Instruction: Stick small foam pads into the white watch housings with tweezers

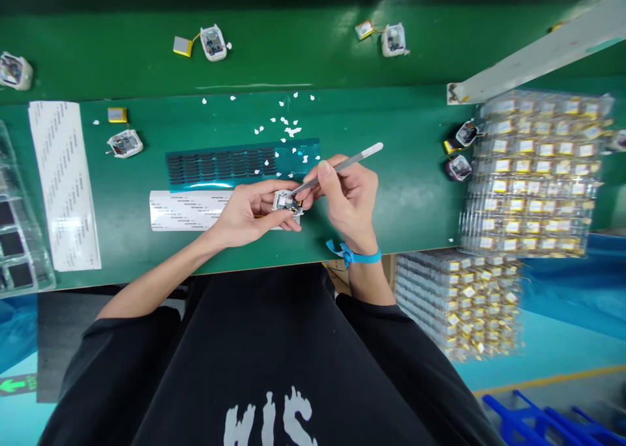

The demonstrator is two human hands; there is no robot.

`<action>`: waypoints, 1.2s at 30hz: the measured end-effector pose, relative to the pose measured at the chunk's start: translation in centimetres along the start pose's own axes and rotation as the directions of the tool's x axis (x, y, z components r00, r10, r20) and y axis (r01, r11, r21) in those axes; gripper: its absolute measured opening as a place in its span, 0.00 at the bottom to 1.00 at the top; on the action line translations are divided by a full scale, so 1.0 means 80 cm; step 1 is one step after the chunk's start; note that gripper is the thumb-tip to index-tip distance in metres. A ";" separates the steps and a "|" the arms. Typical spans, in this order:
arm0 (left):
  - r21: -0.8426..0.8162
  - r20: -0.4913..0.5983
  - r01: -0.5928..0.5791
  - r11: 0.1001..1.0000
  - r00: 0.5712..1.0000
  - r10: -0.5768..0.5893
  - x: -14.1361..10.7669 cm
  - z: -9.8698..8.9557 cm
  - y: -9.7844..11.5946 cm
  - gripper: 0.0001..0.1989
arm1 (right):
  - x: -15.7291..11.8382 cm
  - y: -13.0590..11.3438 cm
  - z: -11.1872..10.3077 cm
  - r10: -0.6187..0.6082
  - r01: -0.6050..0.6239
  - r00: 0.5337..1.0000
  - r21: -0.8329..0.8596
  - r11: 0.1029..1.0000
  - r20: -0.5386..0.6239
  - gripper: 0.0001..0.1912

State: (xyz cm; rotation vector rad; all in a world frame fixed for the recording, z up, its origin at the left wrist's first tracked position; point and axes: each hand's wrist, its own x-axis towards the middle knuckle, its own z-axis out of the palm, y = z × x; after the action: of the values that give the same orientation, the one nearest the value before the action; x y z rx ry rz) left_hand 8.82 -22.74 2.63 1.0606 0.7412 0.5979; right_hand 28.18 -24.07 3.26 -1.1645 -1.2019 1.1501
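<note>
My left hand (249,211) is closed around a small white device housing (287,202) with its circuit board facing up. Between the thumb and fingers of my right hand (349,192) is a pair of grey metal tweezers (355,160), slanting down to the left. The tweezers' tip is at the housing's inside; whether it grips anything there is too small to tell. Just behind my hands lies a blue film sheet (222,167) with rows of dark strips. A white printed backing sheet (188,210) lies partly under my left hand.
Small white stickers (292,132) are scattered behind the film. Several opened housings with yellow batteries (182,46) lie along the back. Left are a long white sheet (66,185) and a clear tray (22,237). Stacked battery trays (533,172) stand right, beneath a slanting metal bar (533,48).
</note>
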 end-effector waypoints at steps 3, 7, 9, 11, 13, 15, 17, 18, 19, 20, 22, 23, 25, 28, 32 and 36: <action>0.009 -0.017 0.006 1.000 1.000 -0.006 0.000 0.001 0.000 0.27 | -0.001 -0.002 0.000 0.027 -0.028 0.999 -0.063 0.998 -0.020 0.22; 0.003 -0.035 0.003 1.000 0.999 -0.003 0.000 0.003 0.000 0.26 | -0.002 -0.004 0.001 0.055 -0.059 0.998 -0.122 0.991 -0.040 0.24; -0.003 -0.039 0.003 1.000 0.999 -0.004 0.000 0.003 -0.001 0.26 | -0.002 -0.003 0.002 0.048 -0.053 0.998 -0.127 0.990 -0.040 0.24; -0.010 -0.051 0.007 1.000 0.999 -0.008 0.000 0.003 -0.003 0.26 | -0.003 -0.002 0.004 0.033 -0.038 0.999 -0.136 0.990 -0.037 0.24; -0.010 -0.066 0.010 1.000 0.998 -0.011 0.000 0.002 -0.004 0.25 | -0.005 -0.001 0.006 0.018 -0.023 0.999 -0.156 0.987 -0.031 0.23; 0.014 -0.074 0.010 1.000 0.997 -0.009 0.001 0.000 -0.004 0.24 | -0.006 -0.002 0.005 -0.013 0.010 1.000 -0.176 0.984 -0.020 0.23; 0.067 -0.089 -0.012 0.998 0.996 0.018 0.002 -0.003 -0.001 0.22 | -0.005 -0.004 0.000 -0.077 0.069 0.996 -0.169 0.983 -0.041 0.21; 0.100 -0.108 -0.040 0.994 0.993 0.051 0.003 -0.006 0.002 0.22 | -0.002 -0.006 -0.004 -0.119 0.107 0.991 -0.161 0.981 -0.068 0.20; 0.138 -0.138 -0.080 0.987 0.985 0.100 0.004 -0.010 0.005 0.22 | 0.003 -0.007 -0.009 -0.159 0.143 0.983 -0.163 0.976 -0.090 0.18; 0.181 -0.179 -0.128 0.975 0.971 0.160 0.006 -0.015 0.007 0.21 | 0.011 -0.008 -0.015 -0.188 0.169 0.978 -0.181 0.969 -0.093 0.17; 0.280 -0.272 -0.209 0.937 0.919 0.286 0.009 -0.026 0.011 0.19 | 0.030 -0.007 -0.026 -0.211 0.203 0.977 -0.273 0.940 -0.003 0.16; 0.332 -0.312 -0.230 0.915 0.888 0.337 0.011 -0.031 0.012 0.18 | 0.042 -0.003 -0.030 -0.196 0.213 0.977 -0.334 0.918 0.084 0.17; 0.448 -0.361 -0.226 0.865 0.839 0.406 0.015 -0.042 0.010 0.16 | 0.064 0.008 -0.034 -0.173 0.254 0.959 -0.413 0.875 0.223 0.20; 0.673 -0.329 -0.166 0.720 0.805 0.493 0.019 -0.053 0.002 0.12 | 0.090 0.032 -0.034 -0.186 0.315 0.930 -0.426 0.848 0.317 0.22; 0.892 -0.133 -0.128 0.433 0.843 0.521 0.025 -0.058 -0.010 0.11 | 0.104 0.060 -0.035 -0.177 0.319 0.917 -0.391 0.863 0.358 0.21; 0.942 -0.023 -0.141 0.306 0.879 0.476 0.033 -0.063 -0.017 0.13 | 0.103 0.070 -0.041 -0.265 0.417 0.885 -0.396 0.818 0.384 0.15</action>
State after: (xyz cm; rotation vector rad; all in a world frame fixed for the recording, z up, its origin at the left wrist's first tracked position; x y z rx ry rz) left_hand 6.64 -18.57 -0.77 2.2935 1.2187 0.6858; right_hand 31.61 -15.60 -1.91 -1.0646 -1.9351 0.7956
